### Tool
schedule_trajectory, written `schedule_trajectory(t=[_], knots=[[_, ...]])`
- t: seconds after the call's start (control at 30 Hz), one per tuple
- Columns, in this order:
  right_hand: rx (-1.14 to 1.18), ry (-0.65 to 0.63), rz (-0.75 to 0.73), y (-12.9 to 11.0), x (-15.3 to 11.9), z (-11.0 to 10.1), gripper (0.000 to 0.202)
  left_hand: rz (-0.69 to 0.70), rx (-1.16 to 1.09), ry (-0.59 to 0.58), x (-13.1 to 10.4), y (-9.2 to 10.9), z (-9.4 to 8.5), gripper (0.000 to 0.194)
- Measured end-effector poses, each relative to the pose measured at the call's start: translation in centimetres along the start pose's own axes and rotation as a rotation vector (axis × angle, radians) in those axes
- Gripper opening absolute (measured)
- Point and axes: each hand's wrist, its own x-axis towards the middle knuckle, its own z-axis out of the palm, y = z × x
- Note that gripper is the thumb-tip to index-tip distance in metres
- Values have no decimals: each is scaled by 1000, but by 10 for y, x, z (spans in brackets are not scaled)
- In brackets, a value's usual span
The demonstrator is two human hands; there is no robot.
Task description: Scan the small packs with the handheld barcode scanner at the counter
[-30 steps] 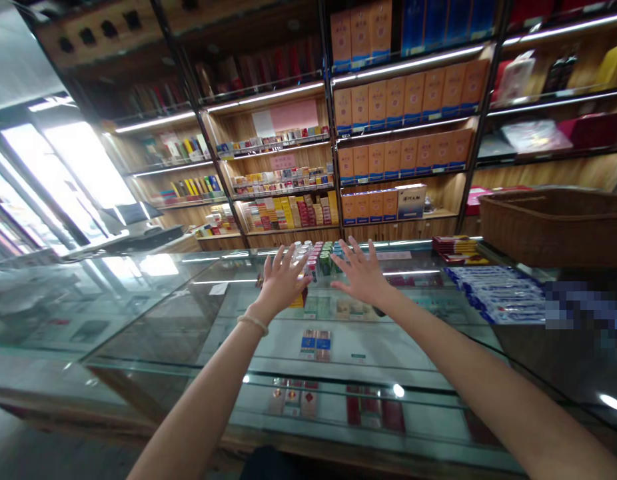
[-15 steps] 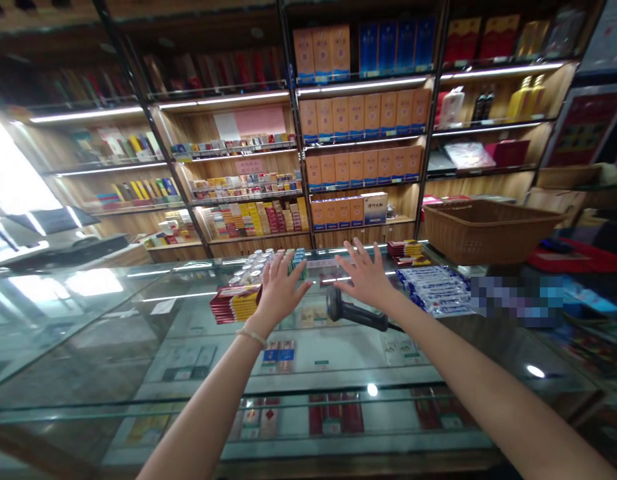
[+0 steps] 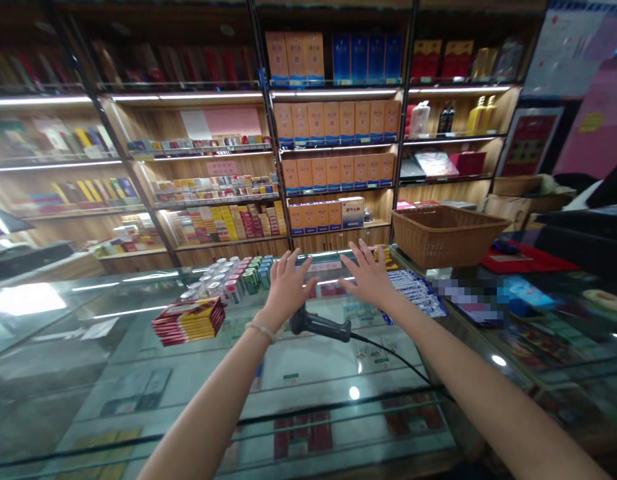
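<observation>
My left hand point(image 3: 288, 285), with a pale bracelet at the wrist, is held over the glass counter with fingers spread and nothing in it. My right hand point(image 3: 367, 275) is also spread and holds nothing. A black handheld scanner point(image 3: 321, 327) lies on the glass below and between them, its cable running to the lower right. Left of my left hand are rows of small cans point(image 3: 233, 277) and a stack of red and yellow packets point(image 3: 189, 321). Blue and white packets point(image 3: 416, 292) lie beside my right forearm, partly behind it.
A brown woven basket point(image 3: 446, 233) stands at the counter's right rear. Yellow packets point(image 3: 383, 257) are behind my right hand. Shelves of orange boxes point(image 3: 338, 172) rise beyond. Flat goods show under the glass point(image 3: 303, 363).
The view has turned to the right, so the counter goods appear further left. Both hands stay raised and spread; the scanner now appears nearer my left hand, with more of its cable showing.
</observation>
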Motion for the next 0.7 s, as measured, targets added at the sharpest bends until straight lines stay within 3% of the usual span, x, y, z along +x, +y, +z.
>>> schedule_trajectory(t=[0.33,0.7], knots=[[-85,-8,131,76,-18,14,61,-6,-84,-16,36,56,47,59],[-129,-69,213,135,-3,53,67,3,-125,-33,78,88,83,60]])
